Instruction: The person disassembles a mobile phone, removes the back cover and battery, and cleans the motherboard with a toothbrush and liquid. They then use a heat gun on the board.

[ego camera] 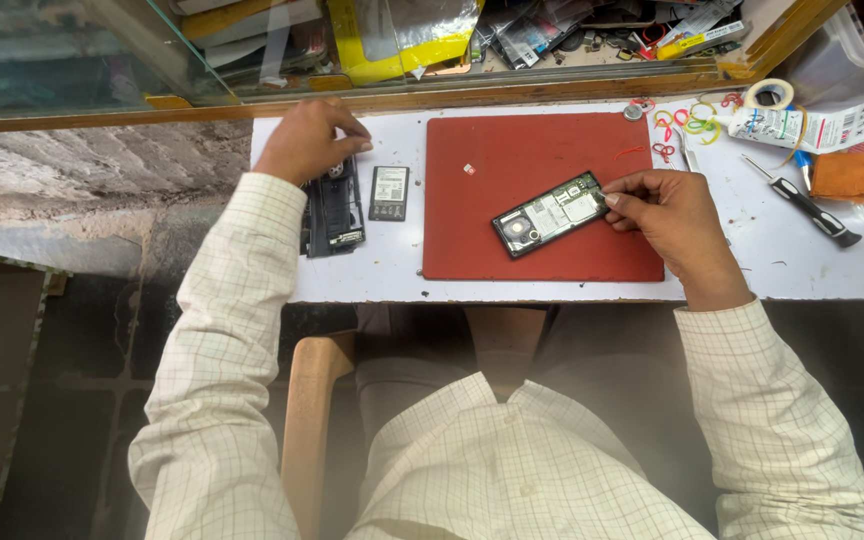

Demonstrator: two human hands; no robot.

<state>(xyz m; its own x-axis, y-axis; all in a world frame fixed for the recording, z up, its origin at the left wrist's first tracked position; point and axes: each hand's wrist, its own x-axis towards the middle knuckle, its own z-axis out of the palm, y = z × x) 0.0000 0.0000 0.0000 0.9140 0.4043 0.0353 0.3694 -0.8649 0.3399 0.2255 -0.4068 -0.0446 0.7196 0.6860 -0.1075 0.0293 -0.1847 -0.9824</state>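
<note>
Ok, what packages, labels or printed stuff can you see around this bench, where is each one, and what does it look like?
Battery: white top, between the left hand and the red mat; dark rectangle with a pale label.
Printed paper: far right of the white top; white sheet, small dark print.
Yellow packet: behind the glass; flat, yellow with a clear front.
No lit screen shows.

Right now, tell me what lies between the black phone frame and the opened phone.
In the head view, a loose battery and bare red mat separate the frame from the opened phone.

Red mat (pixel 552 240) on white table (pixel 782 250). Black opened phone (pixel 549 214), black cover (pixel 333 215) and black battery (pixel 389 192). Cream checked sleeves (pixel 222 330); orange cloth (pixel 847 173).
</note>
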